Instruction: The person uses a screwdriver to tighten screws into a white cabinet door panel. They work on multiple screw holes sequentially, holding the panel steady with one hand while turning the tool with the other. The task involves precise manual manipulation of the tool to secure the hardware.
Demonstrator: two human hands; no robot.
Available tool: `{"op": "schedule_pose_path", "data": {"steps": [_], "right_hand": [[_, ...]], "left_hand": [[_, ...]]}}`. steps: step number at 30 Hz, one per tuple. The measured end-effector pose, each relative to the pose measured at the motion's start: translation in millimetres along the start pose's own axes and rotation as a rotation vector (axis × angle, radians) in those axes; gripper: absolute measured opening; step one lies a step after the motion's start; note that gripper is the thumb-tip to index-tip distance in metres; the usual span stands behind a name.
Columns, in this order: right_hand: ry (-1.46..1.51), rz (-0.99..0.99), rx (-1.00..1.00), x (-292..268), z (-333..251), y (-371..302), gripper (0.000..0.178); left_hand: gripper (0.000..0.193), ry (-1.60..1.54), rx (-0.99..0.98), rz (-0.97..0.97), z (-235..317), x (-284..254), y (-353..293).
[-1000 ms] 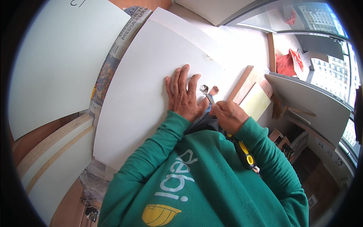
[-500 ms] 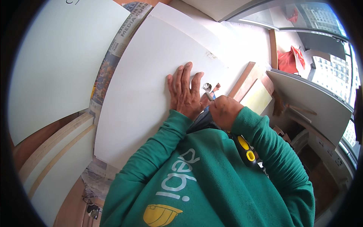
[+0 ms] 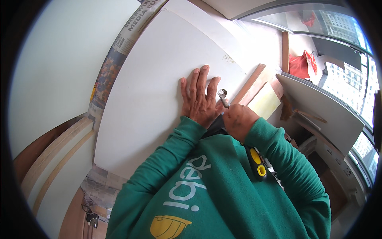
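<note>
My left hand lies flat on a large white panel, its fingers spread and pointing away from me. Just right of it, my right hand is closed round a slim grey metal tool, whose kind I cannot make out. The handle is hidden in my fist. The tool's end meets a small ragged hole near the panel's right edge. Farther up that edge is a rough, chipped patch.
A second white panel stands at the left, past a strip of printed paper. Wooden boards lie right of the hole. A yellow-and-black tool handle hangs at my waist. A red cloth sits by the window.
The metal tool has tilted and its end now reaches the hole's lower edge. My left hand stays flat on the panel. The whole view has shifted slightly.
</note>
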State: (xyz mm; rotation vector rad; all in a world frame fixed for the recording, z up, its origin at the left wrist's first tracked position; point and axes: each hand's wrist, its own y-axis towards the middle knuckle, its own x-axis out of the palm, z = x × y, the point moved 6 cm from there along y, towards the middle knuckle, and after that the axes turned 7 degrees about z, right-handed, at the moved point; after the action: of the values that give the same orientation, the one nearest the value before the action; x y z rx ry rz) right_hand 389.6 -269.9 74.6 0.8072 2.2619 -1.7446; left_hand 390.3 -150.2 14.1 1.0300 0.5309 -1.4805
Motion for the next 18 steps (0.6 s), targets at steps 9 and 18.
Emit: {"op": "schedule_pose_path", "data": {"steps": [9, 18], "right_hand": [[-0.54, 0.257, -0.624, 36.6, -6.0, 15.0, 0.015], [0.37, 0.015, -0.11, 11.2, 8.0, 4.1, 0.012]], "left_hand": [[0.055, 0.097, 0.025, 0.047, 6.2, 2.1, 1.7], [0.053, -0.036, -0.048, -0.004, 5.4, -4.8, 3.5]]}}
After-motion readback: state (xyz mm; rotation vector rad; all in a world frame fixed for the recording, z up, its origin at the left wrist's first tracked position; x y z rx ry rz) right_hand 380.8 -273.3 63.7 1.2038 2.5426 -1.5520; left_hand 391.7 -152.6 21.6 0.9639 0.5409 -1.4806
